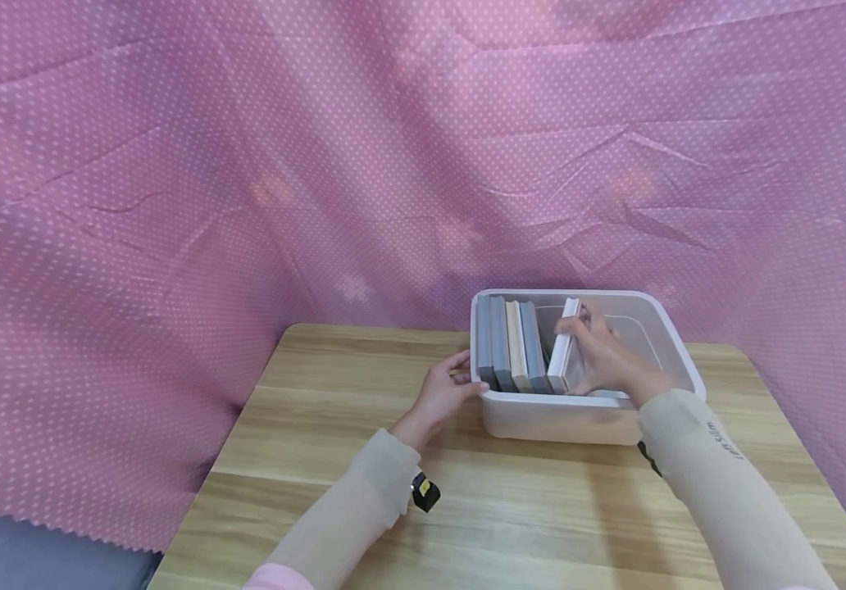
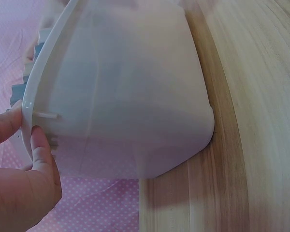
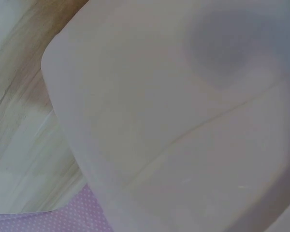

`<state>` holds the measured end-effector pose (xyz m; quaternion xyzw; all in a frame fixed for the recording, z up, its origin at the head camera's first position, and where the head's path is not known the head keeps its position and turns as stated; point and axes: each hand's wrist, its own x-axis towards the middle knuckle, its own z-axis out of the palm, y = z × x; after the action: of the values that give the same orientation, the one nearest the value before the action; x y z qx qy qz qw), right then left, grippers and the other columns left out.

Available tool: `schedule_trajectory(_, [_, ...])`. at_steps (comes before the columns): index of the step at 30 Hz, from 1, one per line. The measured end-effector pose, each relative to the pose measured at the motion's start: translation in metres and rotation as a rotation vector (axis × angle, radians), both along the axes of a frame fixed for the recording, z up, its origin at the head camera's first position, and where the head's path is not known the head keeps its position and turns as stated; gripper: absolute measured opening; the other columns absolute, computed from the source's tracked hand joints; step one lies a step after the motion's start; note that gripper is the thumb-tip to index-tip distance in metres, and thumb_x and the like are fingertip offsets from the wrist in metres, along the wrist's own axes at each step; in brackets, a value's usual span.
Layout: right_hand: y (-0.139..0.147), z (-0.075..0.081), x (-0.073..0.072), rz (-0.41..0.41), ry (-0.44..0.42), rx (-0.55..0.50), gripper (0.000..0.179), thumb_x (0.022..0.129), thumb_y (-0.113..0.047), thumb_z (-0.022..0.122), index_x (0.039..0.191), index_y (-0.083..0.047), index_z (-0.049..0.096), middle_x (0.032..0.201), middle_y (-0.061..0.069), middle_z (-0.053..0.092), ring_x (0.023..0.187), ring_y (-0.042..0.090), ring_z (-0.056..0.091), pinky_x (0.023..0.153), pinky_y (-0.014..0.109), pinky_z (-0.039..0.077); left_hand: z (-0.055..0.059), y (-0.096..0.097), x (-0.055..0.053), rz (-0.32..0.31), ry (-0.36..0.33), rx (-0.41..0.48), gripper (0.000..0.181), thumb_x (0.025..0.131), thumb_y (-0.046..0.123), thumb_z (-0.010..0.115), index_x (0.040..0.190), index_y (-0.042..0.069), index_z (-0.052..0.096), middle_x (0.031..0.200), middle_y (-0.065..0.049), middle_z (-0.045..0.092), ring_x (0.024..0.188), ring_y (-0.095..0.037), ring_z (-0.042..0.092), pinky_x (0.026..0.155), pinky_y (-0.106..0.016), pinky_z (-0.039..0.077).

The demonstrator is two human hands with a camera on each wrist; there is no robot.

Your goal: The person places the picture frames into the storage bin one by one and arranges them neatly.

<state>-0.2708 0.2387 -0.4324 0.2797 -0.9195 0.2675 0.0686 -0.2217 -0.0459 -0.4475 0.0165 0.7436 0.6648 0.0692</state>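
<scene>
A translucent white plastic bin [image 1: 563, 419] stands near the back of the table. My left hand [image 1: 443, 392] grips its rim at the front left corner; in the left wrist view the thumb and fingers [image 2: 41, 150] pinch the rim from both sides. Inside the bin my right hand [image 1: 603, 352] holds a slim white book [image 1: 564, 344] upright with a slight tilt. To its left, several slim books stand in a row against the left wall: grey-blue ones [image 1: 534, 348] and a beige one [image 1: 516, 344]. The bin's wall [image 3: 159, 111] fills the right wrist view and hides the right hand there.
The wood-grain table [image 1: 511, 508] runs under the bin and both forearms. Close behind it hangs a pink curtain [image 1: 364, 180] with white dots. A black wrist device [image 1: 425, 492] sits at the left cuff.
</scene>
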Motion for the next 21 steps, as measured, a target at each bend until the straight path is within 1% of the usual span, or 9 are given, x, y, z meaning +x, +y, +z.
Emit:
schedule_trajectory(2, [0.0, 0.001, 0.0, 0.011, -0.008, 0.015, 0.096, 0.037, -0.018, 0.094, 0.117, -0.018, 0.04, 0.143, 0.034, 0.008, 0.127, 0.055, 0.02, 0.093, 0.074, 0.021, 0.0, 0.0, 0.0, -0.001, 0.0, -0.002, 0.065, 0.076, -0.004, 0.075, 0.136, 0.001, 0.049, 0.122, -0.015, 0.056, 0.105, -0.027, 0.06, 0.083, -0.027, 0.054])
schedule_trajectory(7, [-0.001, 0.005, -0.001, 0.056, -0.009, 0.06, 0.095, 0.041, -0.017, 0.094, 0.119, -0.017, 0.04, 0.144, 0.033, 0.012, 0.128, 0.053, 0.022, 0.099, 0.07, 0.017, 0.0, -0.001, 0.0, -0.007, 0.01, 0.002, 0.066, 0.076, -0.004, 0.075, 0.136, 0.0, 0.048, 0.123, -0.018, 0.055, 0.104, -0.027, 0.06, 0.083, -0.027, 0.054])
schedule_trajectory(12, [-0.004, 0.009, -0.002, 0.045, -0.102, 0.121, 0.095, 0.046, -0.016, 0.094, 0.124, -0.019, 0.041, 0.15, 0.029, 0.006, 0.133, 0.052, 0.013, 0.103, 0.071, 0.012, 0.001, -0.001, 0.0, -0.013, 0.009, 0.006, 0.066, 0.076, -0.005, 0.074, 0.137, -0.001, 0.048, 0.123, -0.018, 0.055, 0.104, -0.027, 0.06, 0.083, -0.028, 0.054])
schedule_trajectory(14, [-0.005, 0.01, -0.003, 0.048, -0.124, 0.145, 0.095, 0.047, -0.015, 0.094, 0.126, -0.019, 0.042, 0.152, 0.028, 0.004, 0.135, 0.05, 0.01, 0.104, 0.07, 0.01, 0.002, -0.001, 0.0, -0.011, 0.001, 0.002, 0.066, 0.076, -0.005, 0.074, 0.137, 0.0, 0.048, 0.123, -0.017, 0.055, 0.105, -0.027, 0.059, 0.083, -0.027, 0.054])
schedule_trajectory(16, [-0.006, 0.011, -0.003, 0.07, -0.111, 0.168, 0.095, 0.048, -0.014, 0.094, 0.127, -0.016, 0.042, 0.152, 0.028, 0.004, 0.136, 0.048, 0.011, 0.106, 0.067, 0.01, 0.001, -0.001, 0.0, -0.008, -0.002, -0.001, 0.066, 0.077, -0.005, 0.074, 0.137, 0.001, 0.048, 0.122, -0.016, 0.055, 0.104, -0.026, 0.06, 0.083, -0.027, 0.054])
schedule_trajectory(18, [-0.006, 0.011, -0.004, 0.099, -0.076, 0.185, 0.095, 0.048, -0.015, 0.094, 0.127, -0.014, 0.043, 0.151, 0.03, 0.007, 0.136, 0.047, 0.013, 0.107, 0.065, 0.01, 0.001, -0.001, 0.0, -0.007, -0.002, -0.001, 0.066, 0.077, -0.005, 0.074, 0.137, 0.0, 0.048, 0.122, -0.016, 0.056, 0.104, -0.026, 0.06, 0.083, -0.027, 0.054])
schedule_trajectory(21, [-0.007, 0.012, -0.005, 0.134, -0.018, 0.204, 0.094, 0.046, -0.017, 0.094, 0.125, -0.012, 0.043, 0.148, 0.033, 0.011, 0.136, 0.047, 0.015, 0.107, 0.064, 0.013, 0.001, -0.001, -0.001, -0.008, 0.006, 0.003, 0.066, 0.076, -0.005, 0.074, 0.136, 0.0, 0.048, 0.121, -0.015, 0.057, 0.103, -0.025, 0.06, 0.082, -0.027, 0.054])
